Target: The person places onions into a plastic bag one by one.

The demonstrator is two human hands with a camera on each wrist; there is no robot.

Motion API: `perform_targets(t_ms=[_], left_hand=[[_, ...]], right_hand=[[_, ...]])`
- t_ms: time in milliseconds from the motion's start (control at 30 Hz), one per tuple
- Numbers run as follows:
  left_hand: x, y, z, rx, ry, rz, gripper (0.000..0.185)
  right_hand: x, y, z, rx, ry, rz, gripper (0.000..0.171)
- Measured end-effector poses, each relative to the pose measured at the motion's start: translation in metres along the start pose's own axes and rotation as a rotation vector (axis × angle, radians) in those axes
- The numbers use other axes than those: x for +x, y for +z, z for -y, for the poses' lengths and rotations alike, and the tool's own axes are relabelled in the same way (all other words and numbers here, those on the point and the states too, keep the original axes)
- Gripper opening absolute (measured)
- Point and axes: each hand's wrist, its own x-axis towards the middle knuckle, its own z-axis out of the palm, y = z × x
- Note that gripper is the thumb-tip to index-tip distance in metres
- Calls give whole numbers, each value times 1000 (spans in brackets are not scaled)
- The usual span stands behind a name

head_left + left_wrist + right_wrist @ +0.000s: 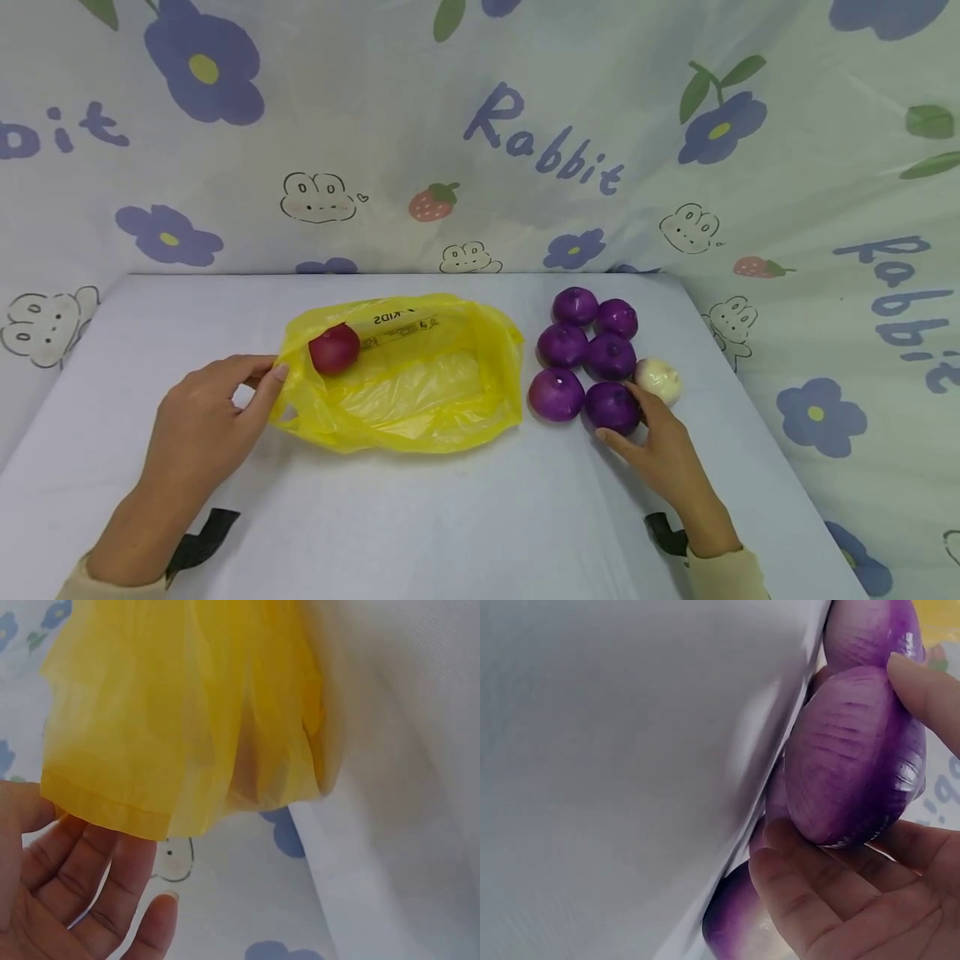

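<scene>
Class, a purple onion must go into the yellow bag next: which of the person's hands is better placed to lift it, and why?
Probably the right hand: its fingers already curl round the nearest purple onion. The left hand holds the yellow bag at its edge, keeping its mouth open.

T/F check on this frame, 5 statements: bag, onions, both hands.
1. The left hand holds the edge of the yellow bag. True.
2. The red onion lies outside the bag, beside the purple ones. False: it sits at the bag's open mouth, apart from the purple group.
3. The right hand grips a purple onion. True: thumb and fingers curl round it in the right wrist view.
4. Three purple onions lie on the table. False: six purple ones show.
5. The white onion is at the right of the purple cluster. True.
</scene>
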Motion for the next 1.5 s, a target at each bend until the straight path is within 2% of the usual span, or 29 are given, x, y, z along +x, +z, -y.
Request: perform_targets(t_ms=[633,967,1233,1500], left_hand=[[-1,-1,1,0,32,-30,26],[3,-3,-2,16,13,-9,27],[4,0,-3,10,30,-13,25],[3,-2,-3,41,5,8,25]], right_hand=[[-3,-10,20,-6,-44,-36,87],[-1,-13,35,-18,-134,-73,86],[-1,-13,52,-25,-137,-45,86],[1,-7,68,-39,-172,-6,86]])
